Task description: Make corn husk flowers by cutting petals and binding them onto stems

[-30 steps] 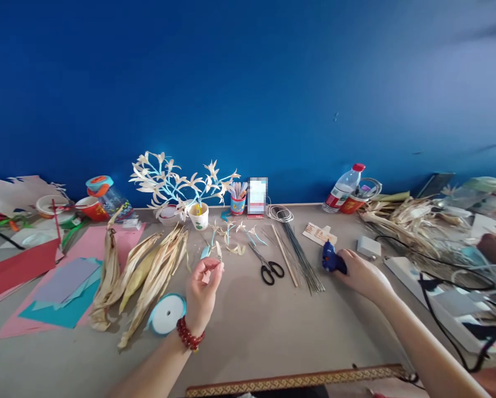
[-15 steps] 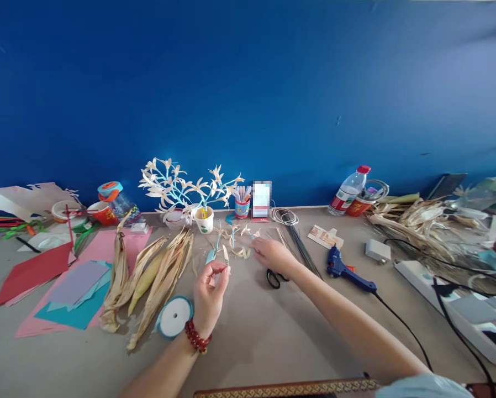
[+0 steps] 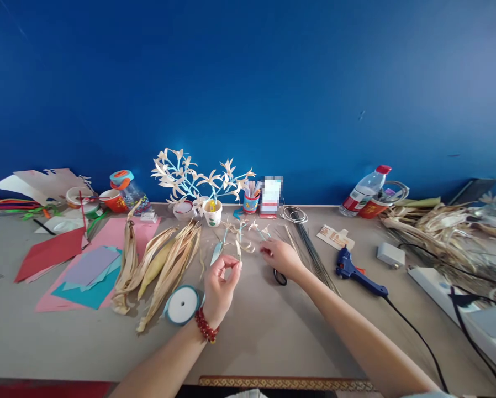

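My left hand (image 3: 222, 284), with a red bead bracelet at the wrist, is closed in a pinch on a small pale corn-husk petal (image 3: 238, 248) that points up from the fingertips. My right hand (image 3: 284, 258) is low over the table, its fingers curled together; whatever they hold, if anything, is hidden. Just beyond its fingertips lie small husk flowers (image 3: 254, 227) with light blue stems. Black-handled scissors (image 3: 279, 277) show partly beneath the right hand. Beside my left wrist lies a roll of light blue tape (image 3: 183, 304).
Dried corn husks (image 3: 171, 262) and coloured paper (image 3: 86, 293) lie left. Behind stand a white cup (image 3: 212, 213) of husk flowers, a pen holder (image 3: 251, 205) and a phone (image 3: 272, 193). Wires (image 3: 314, 257), a blue glue gun (image 3: 362, 276), a bottle (image 3: 364, 190) and a power strip (image 3: 459, 315) are right.
The view has shifted, so the table's things appear farther right. My right hand has drawn slightly back from the small flowers. My left hand keeps its pinch on the petal.
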A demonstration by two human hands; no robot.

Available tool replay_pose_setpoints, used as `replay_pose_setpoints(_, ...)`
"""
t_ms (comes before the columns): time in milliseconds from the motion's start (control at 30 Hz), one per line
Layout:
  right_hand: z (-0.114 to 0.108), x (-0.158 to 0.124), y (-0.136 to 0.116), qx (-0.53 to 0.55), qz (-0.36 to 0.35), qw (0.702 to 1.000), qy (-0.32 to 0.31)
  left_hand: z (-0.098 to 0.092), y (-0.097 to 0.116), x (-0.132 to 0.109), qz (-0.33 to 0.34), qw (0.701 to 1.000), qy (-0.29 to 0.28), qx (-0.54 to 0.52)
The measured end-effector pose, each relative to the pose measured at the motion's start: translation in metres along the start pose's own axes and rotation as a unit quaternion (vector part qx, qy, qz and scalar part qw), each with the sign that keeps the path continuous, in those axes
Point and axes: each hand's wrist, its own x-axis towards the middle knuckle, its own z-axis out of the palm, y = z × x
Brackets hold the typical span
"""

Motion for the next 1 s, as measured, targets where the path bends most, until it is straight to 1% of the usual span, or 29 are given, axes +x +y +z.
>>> replay_pose_setpoints(100, -0.001, -0.01, 0.001, 0.085, 0.017, 0.996, 0.023, 0.001, -0.001, 0.0, 0.014, 1.0, 0.0, 0.013)
replay_pose_setpoints(200, 0.001, -0.021, -0.006, 0.178, 0.017, 0.983, 0.03, 0.002, -0.003, 0.001, 0.024, 1.0, 0.0, 0.008)
replay_pose_setpoints(233, 0.001, -0.025, -0.011, 0.224, 0.014, 0.974, 0.039, 0.002, -0.004, 0.001, 0.024, 1.0, -0.001, 0.005)
replay_pose_setpoints(300, 0.001, -0.034, -0.022, 0.358, 0.01, 0.93, 0.075, 0.001, -0.006, 0.0, 0.02, 1.0, -0.005, 0.004)
replay_pose_setpoints(367, -0.001, -0.042, -0.036, 0.448, 0.016, 0.887, 0.109, 0.001, -0.007, 0.0, 0.017, 1.0, -0.006, 0.01)
replay_pose_setpoints(400, -0.002, -0.046, -0.042, 0.47, 0.017, 0.875, 0.113, 0.001, -0.007, 0.0, 0.016, 1.0, -0.006, 0.016)
replay_pose_setpoints(467, -0.006, -0.051, -0.055, 0.496, 0.017, 0.861, 0.11, 0.001, -0.007, -0.001, 0.011, 0.999, -0.003, 0.031)
replay_pose_setpoints(567, -0.01, -0.055, -0.068, 0.517, 0.006, 0.848, 0.116, 0.002, -0.006, -0.001, 0.006, 0.999, 0.001, 0.053)
replay_pose_setpoints(667, -0.01, -0.055, -0.073, 0.514, 0.01, 0.85, 0.115, 0.002, -0.004, -0.001, 0.013, 0.998, -0.007, 0.056)
replay_pose_setpoints(767, -0.009, -0.055, -0.072, 0.493, 0.025, 0.863, 0.11, 0.003, -0.002, -0.001, 0.013, 0.998, -0.014, 0.053)
replay_pose_setpoints(833, -0.008, -0.055, -0.069, 0.468, 0.022, 0.876, 0.116, 0.003, -0.001, -0.001, 0.006, 0.998, -0.016, 0.055)
replay_pose_setpoints(933, -0.009, -0.056, -0.066, 0.415, -0.002, 0.901, 0.127, 0.004, 0.001, -0.002, -0.001, 0.998, -0.023, 0.066)
replay_pose_setpoints(1000, -0.009, -0.057, -0.065, 0.373, -0.037, 0.914, 0.153, 0.004, 0.003, -0.002, 0.0, 0.997, -0.029, 0.073)
